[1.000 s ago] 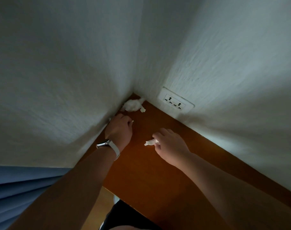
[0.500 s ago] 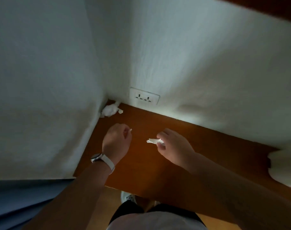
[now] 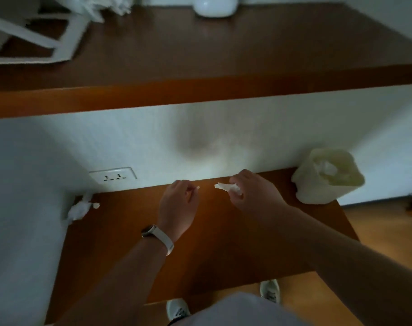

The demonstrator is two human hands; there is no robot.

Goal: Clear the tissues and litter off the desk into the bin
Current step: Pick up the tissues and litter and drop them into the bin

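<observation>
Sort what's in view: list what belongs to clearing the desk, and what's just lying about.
Job: tissue in right hand; scrap in left hand; crumpled tissue in the corner; bin.
Lying about: wall socket; white rounded object on the upper shelf.

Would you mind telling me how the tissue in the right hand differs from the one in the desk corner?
The right hand pinches its tissue above the desk; the corner tissue lies untouched against the wall. The held tissue looks smaller and twisted; the corner one is a bulkier wad with a scrap beside it. Both are white and crumpled.
</observation>
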